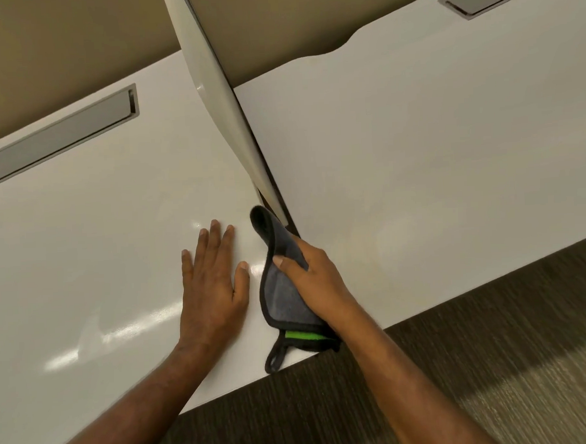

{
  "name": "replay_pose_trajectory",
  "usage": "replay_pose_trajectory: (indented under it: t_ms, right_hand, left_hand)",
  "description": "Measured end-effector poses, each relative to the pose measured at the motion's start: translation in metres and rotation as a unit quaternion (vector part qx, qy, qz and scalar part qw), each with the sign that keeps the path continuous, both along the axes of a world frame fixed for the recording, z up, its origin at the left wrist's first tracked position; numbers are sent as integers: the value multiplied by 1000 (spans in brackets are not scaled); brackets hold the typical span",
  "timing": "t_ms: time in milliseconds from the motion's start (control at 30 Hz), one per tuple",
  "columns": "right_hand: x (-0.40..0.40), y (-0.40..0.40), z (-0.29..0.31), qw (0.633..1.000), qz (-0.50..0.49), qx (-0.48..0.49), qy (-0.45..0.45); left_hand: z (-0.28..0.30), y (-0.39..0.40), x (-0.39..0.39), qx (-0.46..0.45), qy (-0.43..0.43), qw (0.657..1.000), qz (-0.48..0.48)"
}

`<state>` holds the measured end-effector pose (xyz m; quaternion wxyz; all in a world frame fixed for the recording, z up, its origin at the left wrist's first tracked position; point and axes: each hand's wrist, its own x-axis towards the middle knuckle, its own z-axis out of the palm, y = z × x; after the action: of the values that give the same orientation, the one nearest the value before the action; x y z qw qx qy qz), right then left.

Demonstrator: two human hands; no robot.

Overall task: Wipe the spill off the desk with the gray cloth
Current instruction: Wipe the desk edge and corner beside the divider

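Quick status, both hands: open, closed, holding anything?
Left hand: open, palm flat on the desk, holding nothing.
Right hand: closed on the gray cloth, near the desk's front edge.

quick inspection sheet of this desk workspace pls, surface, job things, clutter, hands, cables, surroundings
surface: glossy white desk, glare streaks; no clear spill seen
job's things: gray cloth with black trim and green tag, at the front edge, far end lifted
clutter: nothing seen
grippers: left hand flat on the desk; right hand gripping the cloth
cables: nothing seen; closed gray cable hatch
surroundings: white divider panel, second white desk, dark wood-grain floor
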<state>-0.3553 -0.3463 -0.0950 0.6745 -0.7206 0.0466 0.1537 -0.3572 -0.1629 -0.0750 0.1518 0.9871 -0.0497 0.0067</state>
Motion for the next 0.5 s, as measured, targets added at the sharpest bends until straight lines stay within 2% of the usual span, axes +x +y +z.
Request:
replay_pose_trajectory:
  t_ms: [133,367,500]
  right_hand:
    - [-19,-11,1,1000,24,-6,17]
    - [42,8,22,998,-17,-53,-6]
    - [19,8,20,998,-33,-48,-8]
  left_hand:
    - [-2,0,0,3,1,1000,3]
    - [0,-2,1,5,4,1000,7]
    - [3,-3,0,9,4,1000,6]
